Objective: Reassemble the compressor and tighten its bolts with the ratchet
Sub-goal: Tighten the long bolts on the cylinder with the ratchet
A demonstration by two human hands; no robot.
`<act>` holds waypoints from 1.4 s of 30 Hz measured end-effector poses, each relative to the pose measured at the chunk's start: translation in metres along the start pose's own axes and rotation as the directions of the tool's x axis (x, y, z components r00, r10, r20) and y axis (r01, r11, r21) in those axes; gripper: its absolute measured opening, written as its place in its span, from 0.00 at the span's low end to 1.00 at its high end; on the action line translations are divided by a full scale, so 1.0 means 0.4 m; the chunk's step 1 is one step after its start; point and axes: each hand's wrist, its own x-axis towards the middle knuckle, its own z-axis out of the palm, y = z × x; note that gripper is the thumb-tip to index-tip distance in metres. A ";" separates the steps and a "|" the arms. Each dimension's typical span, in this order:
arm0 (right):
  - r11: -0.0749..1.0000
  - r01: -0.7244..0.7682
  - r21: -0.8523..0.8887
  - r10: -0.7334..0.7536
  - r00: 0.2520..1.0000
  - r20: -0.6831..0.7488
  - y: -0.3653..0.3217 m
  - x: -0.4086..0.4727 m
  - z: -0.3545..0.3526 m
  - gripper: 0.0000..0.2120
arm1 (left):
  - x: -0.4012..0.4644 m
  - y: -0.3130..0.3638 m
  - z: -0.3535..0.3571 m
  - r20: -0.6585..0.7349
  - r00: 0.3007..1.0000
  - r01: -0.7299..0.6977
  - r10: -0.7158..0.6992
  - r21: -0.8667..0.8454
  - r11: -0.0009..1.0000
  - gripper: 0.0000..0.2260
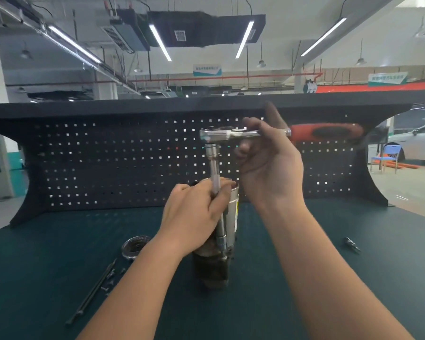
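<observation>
Compressor [214, 266] standing upright mid tabletop [329, 278], your left hand [194, 217] wrapped around its top and the ratchet's extension bar [216, 175], your right hand [268, 158] gripping the ratchet [231, 134] shaft near its head, orange handle pointing right, loose bolts [111, 278] and round cover [135, 246] lying at left.

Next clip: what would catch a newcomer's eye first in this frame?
The ratchet with its red handle, held level at centre by the right hand, its long extension running down beside the upright compressor. The left hand grips that extension against the compressor. Behind stands a black pegboard.
</observation>
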 end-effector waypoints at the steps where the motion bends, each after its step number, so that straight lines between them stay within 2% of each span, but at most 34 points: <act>1: 0.991 -0.076 0.109 0.075 0.997 0.015 -0.008 0.010 -0.013 0.12 | 0.004 -0.004 0.002 -0.013 1.000 -0.002 0.002 0.006 1.000 0.25; 2: 0.993 -0.045 0.111 0.046 0.999 -0.002 -0.015 0.012 -0.018 0.10 | 0.007 -0.004 0.004 -0.022 1.000 -0.006 0.006 0.018 1.000 0.28; 3: 0.999 0.047 0.002 -0.047 0.999 0.015 -0.014 0.012 -0.018 0.10 | 0.010 -0.007 0.009 -0.023 1.000 -0.009 0.009 0.012 1.000 0.28; 4: 0.951 0.239 -0.194 -0.225 0.970 0.093 -0.008 0.002 -0.010 0.11 | 0.011 -0.002 0.000 -0.021 1.000 -0.006 0.006 0.016 1.000 0.26; 5: 0.825 0.436 -0.361 -0.377 0.899 0.225 0.002 -0.014 0.003 0.13 | 0.006 -0.001 0.000 -0.031 0.999 -0.013 0.013 0.029 0.999 0.24; 6: 0.628 0.595 -0.502 -0.456 0.804 0.382 0.014 -0.030 0.019 0.15 | 0.004 -0.003 0.002 -0.049 0.998 -0.030 0.034 0.070 0.997 0.22; 7: 0.441 0.698 -0.565 -0.464 0.716 0.523 0.025 -0.044 0.033 0.16 | 0.000 -0.009 0.007 -0.084 0.994 -0.061 0.069 0.103 0.993 0.25; 8: 0.286 0.758 -0.586 -0.448 0.647 0.617 0.031 -0.054 0.040 0.17 | -0.004 -0.009 0.011 -0.088 0.991 -0.090 0.103 0.142 0.986 0.36; 9: 0.213 0.777 -0.593 -0.413 0.621 0.666 0.037 -0.058 0.045 0.18 | -0.010 -0.008 0.010 -0.056 0.993 -0.091 0.100 0.152 0.984 0.42; 10: 0.226 0.774 -0.591 -0.390 0.628 0.673 0.038 -0.061 0.050 0.19 | -0.011 -0.007 0.008 -0.022 0.997 -0.064 0.067 0.122 0.990 0.41; 11: 0.293 0.755 -0.586 -0.378 0.655 0.655 0.040 -0.057 0.048 0.19 | -0.009 -0.011 0.013 0.019 0.999 -0.050 0.049 0.077 0.996 0.34; 12: 0.390 0.723 -0.571 -0.373 0.691 0.619 0.038 -0.050 0.041 0.19 | -0.007 -0.009 0.017 0.039 0.999 -0.026 0.024 0.054 0.998 0.22; 13: 0.502 0.665 -0.554 -0.363 0.743 0.563 0.034 -0.042 0.031 0.19 | -0.002 -0.001 0.016 0.001 0.999 -0.049 0.049 0.062 0.997 0.12; 15: 0.718 0.498 -0.486 -0.313 0.855 0.413 0.021 -0.026 0.009 0.20 | 0.009 0.011 0.015 -0.072 0.992 -0.094 0.103 0.116 0.989 0.16; 17: 0.876 0.339 -0.342 -0.254 0.929 0.270 0.005 -0.016 -0.004 0.16 | 0.013 0.011 0.018 -0.121 0.987 -0.097 0.104 0.066 0.993 0.25; 19: 0.997 0.077 -0.031 -0.075 0.994 0.075 -0.008 0.002 -0.012 0.13 | 0.009 0.010 0.019 -0.124 0.989 -0.071 0.076 0.048 0.996 0.28; 21: 0.928 -0.159 0.336 0.183 0.982 -0.039 -0.010 0.025 -0.020 0.09 | 0.006 0.006 0.019 -0.148 0.986 -0.076 0.079 0.028 0.997 0.25; 22: 0.900 -0.186 0.395 0.228 0.972 -0.060 -0.011 0.029 -0.021 0.09 | 0.006 0.009 0.016 -0.154 0.985 -0.070 0.074 0.032 0.997 0.24; 23: 0.914 -0.158 0.375 0.197 0.978 -0.069 -0.007 0.029 -0.021 0.09 | 0.006 0.013 0.014 -0.159 0.985 -0.069 0.074 0.040 0.997 0.24; 25: 0.991 0.043 0.130 -0.037 0.998 -0.050 0.001 0.014 -0.012 0.12 | 0.003 0.017 0.012 -0.135 0.989 -0.058 0.063 0.036 0.998 0.26; 26: 0.978 0.199 -0.057 -0.199 0.980 0.003 0.004 0.001 -0.003 0.13 | 0.002 0.017 0.009 -0.122 0.991 -0.050 0.052 0.017 0.999 0.26; 28: 0.801 0.455 -0.389 -0.410 0.891 0.196 0.020 -0.017 0.009 0.16 | 0.001 0.016 0.004 -0.122 0.992 -0.023 0.022 -0.011 1.000 0.19; 30: 0.562 0.595 -0.575 -0.425 0.804 0.417 0.034 -0.029 0.021 0.16 | 0.003 0.013 0.002 -0.126 0.992 0.006 -0.004 0.013 1.000 0.17; 31: 0.470 0.628 -0.620 -0.405 0.778 0.481 0.039 -0.035 0.027 0.17 | 0.004 0.009 0.001 -0.124 0.992 0.018 -0.011 0.054 0.998 0.15; 32: 0.399 0.645 -0.651 -0.404 0.762 0.507 0.042 -0.040 0.030 0.17 | 0.005 0.008 0.004 -0.112 0.994 0.022 -0.009 0.110 0.994 0.14; 34: 0.336 0.641 -0.690 -0.428 0.757 0.494 0.047 -0.044 0.034 0.15 | 0.008 0.001 0.013 -0.063 0.998 0.019 -0.007 0.192 0.981 0.13; 35: 0.341 0.635 -0.694 -0.436 0.760 0.482 0.046 -0.045 0.035 0.14 | 0.010 0.002 0.017 -0.067 0.998 0.023 -0.010 0.208 0.978 0.10; 37: 0.426 0.618 -0.661 -0.407 0.783 0.470 0.040 -0.041 0.028 0.15 | 0.011 0.016 0.016 -0.097 0.994 -0.037 0.056 0.190 0.981 0.12; 39: 0.583 0.580 -0.569 -0.344 0.811 0.474 0.031 -0.032 0.012 0.15 | 0.010 0.026 0.014 -0.136 0.980 -0.118 0.145 0.192 0.974 0.13; 40: 0.688 0.519 -0.506 -0.304 0.840 0.449 0.026 -0.026 0.003 0.14 | 0.010 0.027 0.012 -0.130 0.982 -0.114 0.136 0.167 0.979 0.17; 42: 0.916 0.281 -0.286 -0.184 0.928 0.323 0.017 -0.009 -0.010 0.11 | 0.006 0.016 0.017 -0.156 0.981 -0.108 0.120 0.082 0.991 0.27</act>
